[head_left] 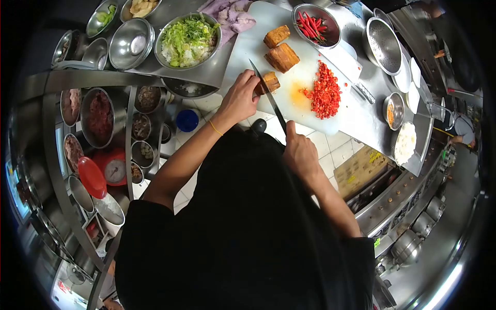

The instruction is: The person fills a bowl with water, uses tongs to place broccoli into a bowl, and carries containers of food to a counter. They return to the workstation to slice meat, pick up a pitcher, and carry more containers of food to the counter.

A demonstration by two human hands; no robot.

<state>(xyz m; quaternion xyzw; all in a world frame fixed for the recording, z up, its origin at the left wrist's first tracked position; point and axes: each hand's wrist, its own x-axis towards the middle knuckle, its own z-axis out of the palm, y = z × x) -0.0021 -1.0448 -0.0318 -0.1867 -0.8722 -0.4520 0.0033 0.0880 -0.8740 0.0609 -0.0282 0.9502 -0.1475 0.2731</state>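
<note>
My right hand [301, 155] is closed round the handle of a long dark-bladed knife [275, 107]. The blade slants up and to the left, along the right side of my left hand. Bent fingers of my left hand [241, 97] hold a small brown chunk of food [270, 81] at the white cutting board's [248, 44] near left edge; the blade crosses over this chunk. Two larger brown blocks [282, 57] lie farther up the board. Chopped red chili [326, 92] is heaped on its right side. An orange stain marks the board between chunk and chili.
A cleaver [343, 63] lies at the board's right edge. Bowls of whole red chilies [313, 28] and chopped greens [187, 42] flank the board. A colander [383, 45] stands at right. Shelves with meat bowls [99, 114] are on the left.
</note>
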